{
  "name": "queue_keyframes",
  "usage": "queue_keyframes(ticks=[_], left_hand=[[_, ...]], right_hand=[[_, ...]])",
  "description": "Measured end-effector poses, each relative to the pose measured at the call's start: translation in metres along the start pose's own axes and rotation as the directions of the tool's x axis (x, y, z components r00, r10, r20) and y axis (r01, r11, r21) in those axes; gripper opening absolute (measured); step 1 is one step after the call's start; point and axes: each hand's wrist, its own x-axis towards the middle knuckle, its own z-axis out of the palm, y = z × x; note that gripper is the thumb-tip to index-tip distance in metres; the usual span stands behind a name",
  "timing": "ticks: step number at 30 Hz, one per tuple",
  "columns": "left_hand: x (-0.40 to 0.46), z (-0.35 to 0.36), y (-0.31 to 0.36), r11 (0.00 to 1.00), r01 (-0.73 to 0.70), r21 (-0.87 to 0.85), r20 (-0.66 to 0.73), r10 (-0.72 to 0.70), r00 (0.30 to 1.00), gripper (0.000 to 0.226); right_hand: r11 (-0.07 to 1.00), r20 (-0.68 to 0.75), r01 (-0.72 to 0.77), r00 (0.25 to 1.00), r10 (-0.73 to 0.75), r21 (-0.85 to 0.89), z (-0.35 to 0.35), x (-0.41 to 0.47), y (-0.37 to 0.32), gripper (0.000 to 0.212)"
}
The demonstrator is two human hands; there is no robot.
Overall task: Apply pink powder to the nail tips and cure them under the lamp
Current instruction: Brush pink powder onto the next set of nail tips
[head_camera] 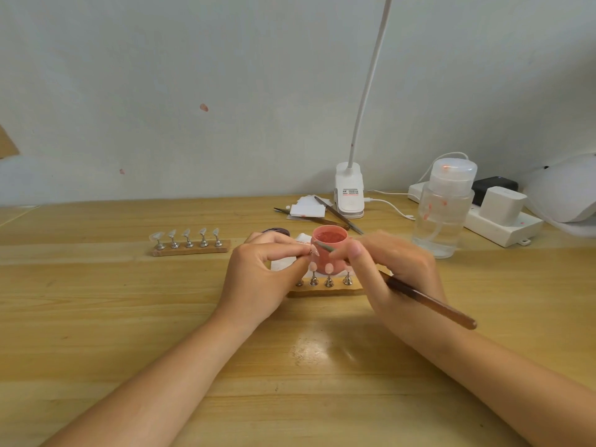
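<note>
Pinching a small nail tip on its metal stand between thumb and forefinger, the left hand holds it up just in front of the pink powder jar. Beside it, the right hand grips a brown-handled brush, whose fine end points toward that tip over the jar's rim. Just beneath both hands a wooden holder carries more tips on stands, some pink. Beyond the left hand, well apart, a second holder bears five clear tips. Past the right hand, a white curing lamp sits on the tabletop.
</note>
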Motion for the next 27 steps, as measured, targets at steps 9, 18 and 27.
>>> queue_keyframes(ticks=[9,18,27], left_hand=[[0.0007,0.0005,-0.0001,1.0,-0.01,-0.004,0.001,0.01,1.0,0.023],[0.0011,0.0002,-0.0036,0.999,-0.029,-0.044,-0.006,0.029,1.0,0.022],[0.0024,0.0021,-0.0067,0.996,-0.026,-0.081,-0.023,0.024,0.999,0.024]], right_hand=[[1.0,0.001,0.013,1.0,-0.013,-0.012,-0.0009,-0.0005,0.0012,0.034],[0.994,0.039,-0.086,0.996,0.084,0.068,-0.001,-0.0002,-0.002,0.04],[0.942,0.068,-0.232,0.973,0.222,0.242,-0.0019,0.0002,-0.0068,0.039]])
